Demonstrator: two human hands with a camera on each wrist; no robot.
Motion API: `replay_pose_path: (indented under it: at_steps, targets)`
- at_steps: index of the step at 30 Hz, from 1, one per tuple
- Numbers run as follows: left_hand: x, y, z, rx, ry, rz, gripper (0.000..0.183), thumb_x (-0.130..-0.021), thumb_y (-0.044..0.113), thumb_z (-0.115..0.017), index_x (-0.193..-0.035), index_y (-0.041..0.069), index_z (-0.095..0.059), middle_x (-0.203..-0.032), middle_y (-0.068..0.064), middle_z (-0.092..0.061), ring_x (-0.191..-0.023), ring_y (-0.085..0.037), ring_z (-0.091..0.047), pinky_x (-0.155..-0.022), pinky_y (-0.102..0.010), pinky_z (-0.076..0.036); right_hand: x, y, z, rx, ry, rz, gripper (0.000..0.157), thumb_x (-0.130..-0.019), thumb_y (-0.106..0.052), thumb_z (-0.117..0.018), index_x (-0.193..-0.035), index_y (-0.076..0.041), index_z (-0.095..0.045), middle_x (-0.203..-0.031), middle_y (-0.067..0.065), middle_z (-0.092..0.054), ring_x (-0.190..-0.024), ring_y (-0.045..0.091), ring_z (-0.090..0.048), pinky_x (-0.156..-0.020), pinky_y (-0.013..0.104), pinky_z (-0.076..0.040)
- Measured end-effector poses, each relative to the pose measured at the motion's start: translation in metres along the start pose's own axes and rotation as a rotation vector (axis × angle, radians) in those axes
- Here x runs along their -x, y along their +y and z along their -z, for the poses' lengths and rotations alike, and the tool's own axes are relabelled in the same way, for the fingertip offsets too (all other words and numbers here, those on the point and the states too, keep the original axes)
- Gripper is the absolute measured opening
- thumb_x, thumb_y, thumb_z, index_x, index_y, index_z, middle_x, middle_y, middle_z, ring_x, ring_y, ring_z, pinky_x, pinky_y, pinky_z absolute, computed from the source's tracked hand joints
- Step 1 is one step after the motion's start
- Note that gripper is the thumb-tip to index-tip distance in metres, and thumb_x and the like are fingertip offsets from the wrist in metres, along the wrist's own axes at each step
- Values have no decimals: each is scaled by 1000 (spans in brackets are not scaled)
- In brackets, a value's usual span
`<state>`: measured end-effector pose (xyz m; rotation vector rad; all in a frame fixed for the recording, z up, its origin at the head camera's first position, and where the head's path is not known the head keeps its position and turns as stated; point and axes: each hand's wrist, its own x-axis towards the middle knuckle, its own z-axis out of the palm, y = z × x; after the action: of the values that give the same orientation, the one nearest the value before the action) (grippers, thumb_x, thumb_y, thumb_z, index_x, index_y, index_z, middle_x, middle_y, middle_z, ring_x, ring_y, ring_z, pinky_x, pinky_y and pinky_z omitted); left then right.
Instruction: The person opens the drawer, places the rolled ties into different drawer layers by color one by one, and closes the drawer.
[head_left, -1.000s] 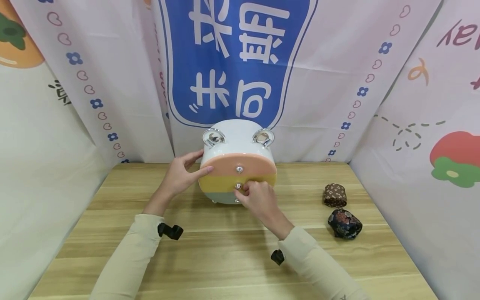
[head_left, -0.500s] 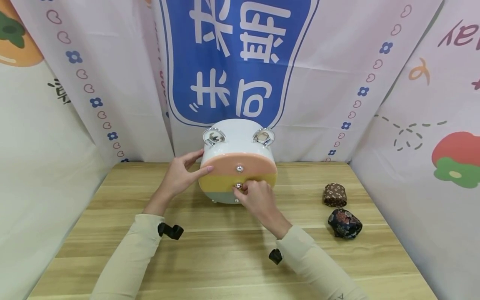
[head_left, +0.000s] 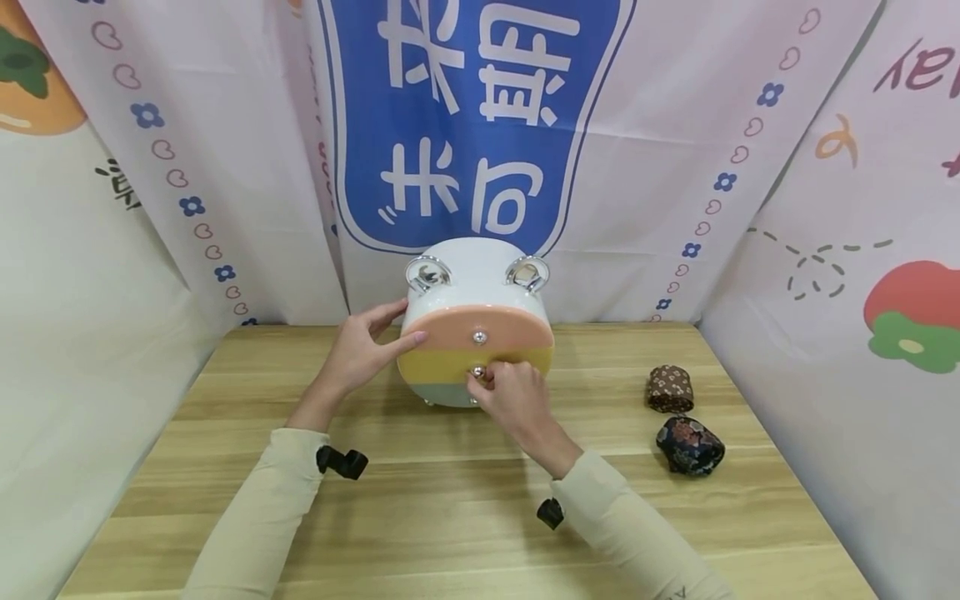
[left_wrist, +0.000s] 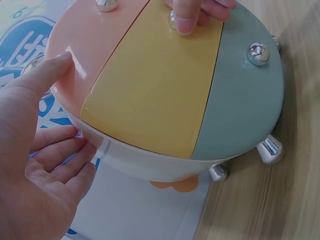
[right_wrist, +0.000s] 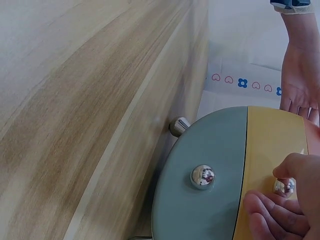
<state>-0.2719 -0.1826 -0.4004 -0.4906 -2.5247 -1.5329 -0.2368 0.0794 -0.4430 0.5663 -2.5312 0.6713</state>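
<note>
A small rounded white drawer cabinet (head_left: 474,275) stands at the back of the table, with pink, yellow and green drawer fronts, each with a silver knob. My right hand (head_left: 517,398) pinches the knob (right_wrist: 284,187) of the yellow drawer (left_wrist: 155,85) between thumb and finger. The yellow front looks level with its neighbours. My left hand (head_left: 357,350) rests on the cabinet's left side. Its straight thumb lies on the pink drawer front (left_wrist: 85,45), and its relaxed fingers touch the white side wall in the left wrist view.
Two rolled pieces of patterned cloth lie on the right of the wooden table (head_left: 420,525): a brown one (head_left: 670,389) and a dark floral one (head_left: 690,447). Silver ring-shaped ears (head_left: 527,273) stick up from the cabinet. Printed curtains hang close behind it.
My right thumb and finger have settled closer on the yellow drawer's knob, and the right forearm has shifted slightly left. The cabinet and my left hand look unmoved.
</note>
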Motion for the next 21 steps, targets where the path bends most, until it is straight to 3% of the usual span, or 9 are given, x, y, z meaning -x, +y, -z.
replay_pose_path:
  at_steps: [11,21]
  targets:
    - [-2,5,-1,-21,1,18,79,-92,46,-82,-155,10,-53,-160,-11,-53,-152,-31,-48,-130,-50,-39,4,1,1,44,37,37,51,-91,-30,-82,-54,-20,-48,-47,-14,-41,-44,1,-34,-39,14,-28]
    - [0,3,-2,-29,-1,37,80,-92,48,-82,-156,10,-52,-162,-11,-52,-153,-31,-46,-130,-51,-38,10,-2,5,64,21,38,52,-93,-32,-80,-56,-20,-46,-48,-14,-34,-45,0,-30,-40,12,-21]
